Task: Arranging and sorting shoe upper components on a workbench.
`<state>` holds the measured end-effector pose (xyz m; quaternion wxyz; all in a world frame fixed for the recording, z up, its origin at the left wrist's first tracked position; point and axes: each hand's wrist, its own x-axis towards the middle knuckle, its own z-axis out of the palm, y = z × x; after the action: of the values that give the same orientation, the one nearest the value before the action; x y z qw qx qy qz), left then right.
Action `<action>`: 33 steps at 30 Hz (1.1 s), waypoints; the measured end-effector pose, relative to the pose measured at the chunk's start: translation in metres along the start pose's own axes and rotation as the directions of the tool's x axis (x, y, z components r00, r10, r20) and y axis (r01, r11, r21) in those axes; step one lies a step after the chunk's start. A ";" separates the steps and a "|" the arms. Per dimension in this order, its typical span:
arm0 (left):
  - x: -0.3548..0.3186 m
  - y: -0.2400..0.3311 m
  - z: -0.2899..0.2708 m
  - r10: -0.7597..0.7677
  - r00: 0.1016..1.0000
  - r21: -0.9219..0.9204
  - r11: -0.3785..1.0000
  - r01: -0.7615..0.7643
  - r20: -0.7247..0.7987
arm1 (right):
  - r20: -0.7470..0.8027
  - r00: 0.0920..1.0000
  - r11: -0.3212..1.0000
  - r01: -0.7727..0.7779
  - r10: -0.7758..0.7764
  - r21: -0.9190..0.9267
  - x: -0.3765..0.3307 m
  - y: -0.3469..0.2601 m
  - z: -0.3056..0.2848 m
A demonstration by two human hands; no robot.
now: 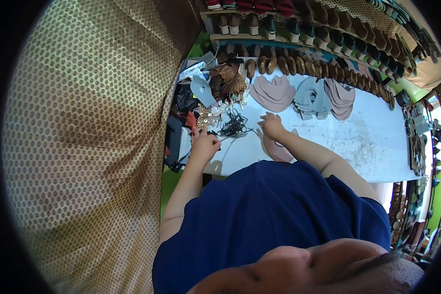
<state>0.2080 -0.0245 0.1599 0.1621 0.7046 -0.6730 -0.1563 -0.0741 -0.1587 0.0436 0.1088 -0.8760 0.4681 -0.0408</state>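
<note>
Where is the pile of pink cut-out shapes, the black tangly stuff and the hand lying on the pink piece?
pink pile [273, 93], head view, middle of the top sheet.
black tangle [233, 126], head view, centre of the heap.
right hand [272, 126], head view, back of the hand.

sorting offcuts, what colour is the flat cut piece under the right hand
Dusty pink flat cut piece under the right hand, head view.

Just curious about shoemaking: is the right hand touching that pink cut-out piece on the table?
Touching: in the head view the right hand lies flat on the pink piece.
</note>
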 end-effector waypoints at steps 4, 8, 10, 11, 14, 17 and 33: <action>-0.022 -0.039 0.024 -0.178 0.975 0.075 0.983 0.169 0.137 | 0.041 0.998 0.992 -0.045 0.040 0.120 0.015 -0.001 0.007; -0.039 -0.063 0.039 -0.217 0.959 0.131 0.972 0.195 0.181 | 0.071 0.997 0.999 0.003 -0.006 0.045 0.013 -0.025 0.010; -0.045 -0.068 0.041 -0.225 0.955 0.150 0.969 0.198 0.192 | -0.006 0.995 0.994 0.100 -0.100 -0.044 0.017 -0.030 0.024; -0.047 -0.071 0.042 -0.229 0.955 0.149 0.968 0.202 0.191 | -0.004 0.995 0.994 0.104 -0.104 -0.044 0.019 -0.030 0.029; -0.058 -0.084 0.049 -0.261 0.948 0.128 0.962 0.240 0.184 | -0.038 0.989 0.989 0.143 -0.144 -0.030 0.024 -0.024 0.044; -0.071 -0.090 0.052 -0.230 0.962 0.121 0.969 0.213 0.149 | -0.142 0.974 0.983 0.171 -0.179 -0.069 0.027 -0.013 0.054; -0.087 -0.096 0.050 -0.277 0.960 0.145 0.952 0.269 0.043 | -0.244 0.969 0.996 0.053 -0.033 0.075 0.025 -0.020 -0.130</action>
<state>0.2687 0.0653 0.0732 0.0685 0.7951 -0.5830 -0.1524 -0.0661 -0.1881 0.1739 0.0852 -0.8693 0.4567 -0.1688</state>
